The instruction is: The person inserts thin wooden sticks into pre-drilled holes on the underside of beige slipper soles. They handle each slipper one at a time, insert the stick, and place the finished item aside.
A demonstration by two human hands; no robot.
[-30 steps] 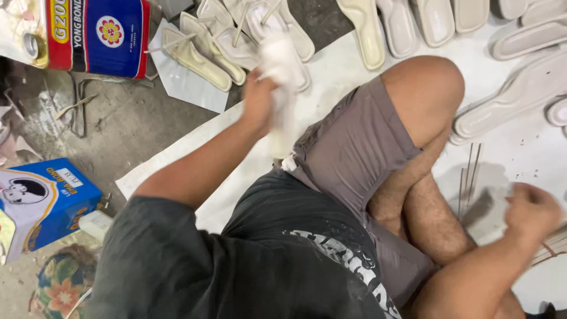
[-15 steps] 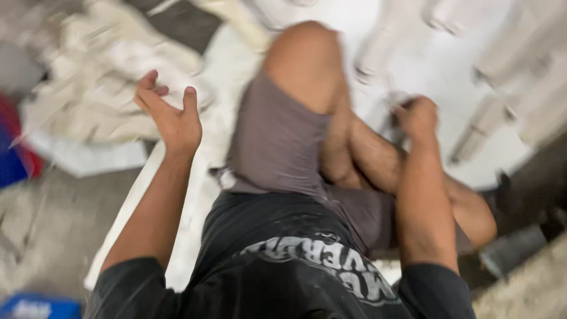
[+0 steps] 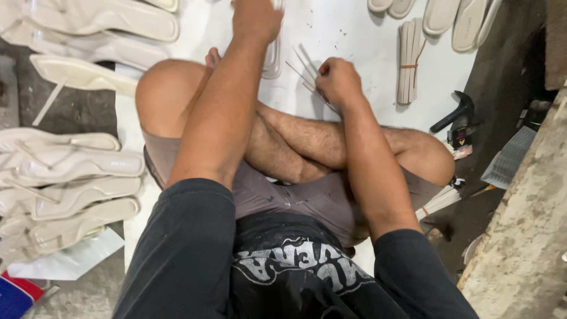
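Currently the left hand (image 3: 255, 20) reaches far, covering a pale sole piece (image 3: 273, 59) whose long axis runs near-to-far; finger state cannot be told. Just right, nearer, the right hand (image 3: 336, 80) is fisted around thin sticks (image 3: 302, 70).

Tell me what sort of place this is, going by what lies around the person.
Probably a small footwear workshop, with the work done on the floor. Many cream sandal soles lie in rows, a bundle of cut strips is tied with a band, and a hammer rests by the white sheet.
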